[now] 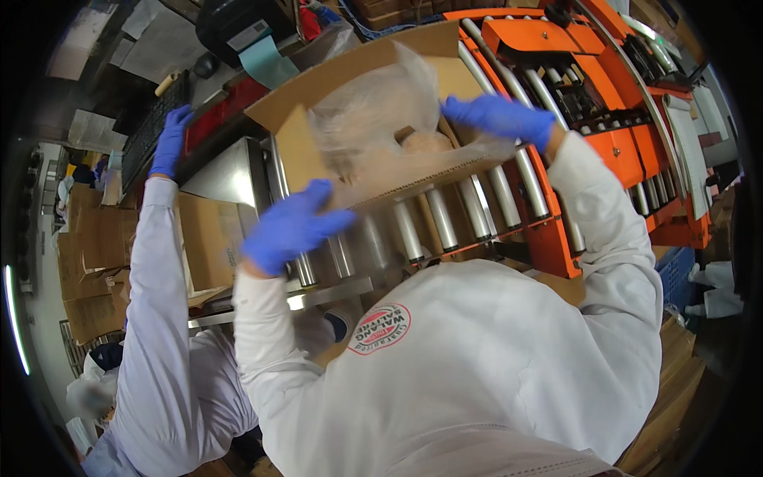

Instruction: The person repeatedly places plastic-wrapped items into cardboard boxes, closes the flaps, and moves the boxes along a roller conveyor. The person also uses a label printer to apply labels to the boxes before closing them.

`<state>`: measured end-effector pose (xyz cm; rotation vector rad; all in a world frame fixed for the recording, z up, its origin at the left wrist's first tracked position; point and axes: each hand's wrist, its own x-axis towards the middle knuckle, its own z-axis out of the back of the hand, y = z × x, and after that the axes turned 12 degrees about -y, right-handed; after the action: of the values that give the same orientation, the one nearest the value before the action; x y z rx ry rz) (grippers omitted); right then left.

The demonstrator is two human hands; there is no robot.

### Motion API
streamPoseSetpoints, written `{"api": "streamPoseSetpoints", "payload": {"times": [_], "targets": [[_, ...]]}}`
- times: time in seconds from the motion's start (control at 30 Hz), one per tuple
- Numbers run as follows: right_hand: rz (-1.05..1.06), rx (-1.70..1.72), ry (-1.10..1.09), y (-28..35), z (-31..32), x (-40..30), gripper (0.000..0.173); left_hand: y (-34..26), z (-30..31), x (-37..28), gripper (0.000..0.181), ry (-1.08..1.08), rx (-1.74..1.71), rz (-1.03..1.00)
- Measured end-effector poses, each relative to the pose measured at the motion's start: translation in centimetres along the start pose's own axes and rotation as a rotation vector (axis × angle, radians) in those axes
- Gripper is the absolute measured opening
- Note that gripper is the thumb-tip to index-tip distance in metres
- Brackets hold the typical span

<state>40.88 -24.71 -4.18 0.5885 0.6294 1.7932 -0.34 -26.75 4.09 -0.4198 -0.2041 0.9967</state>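
An open cardboard box [280,110] rests on the roller conveyor [441,220] before me. Inside lies a clear plastic liner bag [369,101], loosely spread over light brown contents that blur makes hard to name. My left hand [295,226], in a blue glove, is at the box's front left corner with thumb and fingers apart and nothing between them. Over the box's right side reaches my right hand [503,121], gloved in blue as well. Its fingertips are close to the liner's edge; whether they pinch the plastic or a flap is unclear.
A co-worker's gloved hand [170,143] rests at a black keyboard [158,119] on the left. The orange box-sealing machine [626,155] stands right of the box. Flattened cardboard [208,238] leans at left. A dark printer-like device [244,30] sits behind, near a metal plate [220,176].
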Motion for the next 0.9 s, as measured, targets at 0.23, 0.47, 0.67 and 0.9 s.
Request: {"api": "streamPoseSetpoints", "payload": {"times": [0.23, 0.47, 0.67, 0.9], "targets": [[-0.186, -0.069, 0.295, 6.7, -1.4, 3.3, 0.068, 1.4, -0.5, 7.8, 0.054, 0.339, -0.289, 0.291], [0.395, -0.435, -0.957, 7.3, -4.5, 4.6, 0.023, 6.8, -5.3, 9.5, 0.057, -0.358, 0.172, -0.067], [0.169, -0.409, -0.599, 3.9, -7.3, 8.3, 0.041, 3.4, -3.6, 12.8, 0.088, -0.513, 0.445, -0.415], [-0.078, -0.368, -0.355, 4.7, -8.9, 12.5, 0.032, -1.5, -4.4, 23.0, 0.094, -0.522, 0.327, -0.152]]}}
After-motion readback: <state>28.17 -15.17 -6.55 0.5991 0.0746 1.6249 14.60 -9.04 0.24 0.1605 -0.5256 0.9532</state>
